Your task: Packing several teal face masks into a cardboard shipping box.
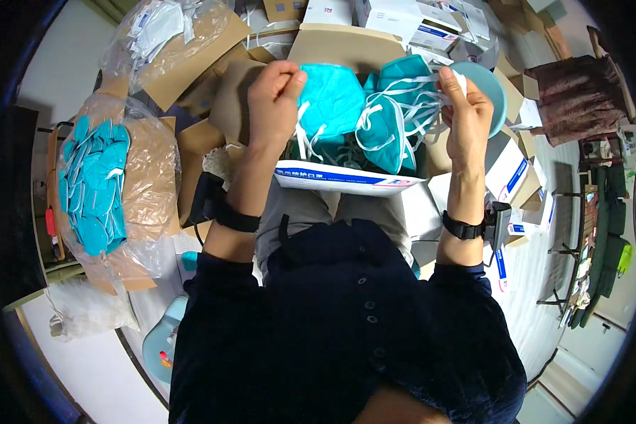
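My left hand (272, 102) is closed, pinching the upper left edge of a teal cup-shaped face mask (330, 99) between thumb and fingers. White straps dangle from that mask. My right hand (468, 116) is closed on a bunch of white mask straps (418, 116) at the right, stretching toward the masks in the middle. Another teal mask (406, 69) stands behind, and a third mask (387, 138) leans below it. Both hands are above an open white box (346, 178) with a blue stripe, in front of my lap; more teal masks lie inside. Which masks the right-hand straps belong to, I cannot tell.
At the left, a plastic-lined carton (152, 177) holds a heap of teal masks (95, 187). Another carton (201, 60) with white packets (162, 32) stands behind it. White boxes (389, 18) are stacked at the back. A round pale-blue stool (497, 95) sits behind my right hand.
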`<state>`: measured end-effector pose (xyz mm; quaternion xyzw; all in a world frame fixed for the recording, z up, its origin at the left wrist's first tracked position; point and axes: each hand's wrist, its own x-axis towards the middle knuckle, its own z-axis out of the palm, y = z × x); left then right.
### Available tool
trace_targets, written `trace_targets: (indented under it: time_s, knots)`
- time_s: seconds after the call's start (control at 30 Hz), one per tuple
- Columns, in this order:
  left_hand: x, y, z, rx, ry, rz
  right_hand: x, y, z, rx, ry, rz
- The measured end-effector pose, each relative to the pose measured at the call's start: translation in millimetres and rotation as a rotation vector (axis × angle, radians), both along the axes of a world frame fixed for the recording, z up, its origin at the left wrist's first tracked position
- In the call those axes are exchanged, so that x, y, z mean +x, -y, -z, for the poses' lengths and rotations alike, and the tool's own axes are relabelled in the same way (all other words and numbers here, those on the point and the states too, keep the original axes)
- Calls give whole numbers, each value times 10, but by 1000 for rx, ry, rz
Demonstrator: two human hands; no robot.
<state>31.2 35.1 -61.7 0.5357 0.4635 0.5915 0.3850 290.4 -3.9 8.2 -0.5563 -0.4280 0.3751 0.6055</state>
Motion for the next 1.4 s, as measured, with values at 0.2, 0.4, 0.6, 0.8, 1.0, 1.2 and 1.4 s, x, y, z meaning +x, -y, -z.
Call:
trace_targets:
  time_s: [0.2, 0.4, 0.6, 0.8, 1.0, 1.2, 1.4]
  knots:
    - [-88, -38, -245, 80, 128, 34, -9, 21, -33, -1, 151, -102]
    - [135, -8, -315, 17, 221, 179, -464, 112, -46, 35, 333, -352]
    - [233, 190, -459, -115, 37, 193, -420, -54, 62, 50, 54, -223]
    - [259, 304, -446, -164, 68, 246, -351, -137, 110, 44, -7, -202]
    - [270, 373, -449, -383, -34, 462, -335, -153, 254, 122, -25, -239]
    - [-642, 207, -224, 23, -710, 446, -87, -202, 412, 23, 120, -141]
    - [-524, 47, -452, -211, 818, 432, -45, -223, 811, -23, 199, -46]
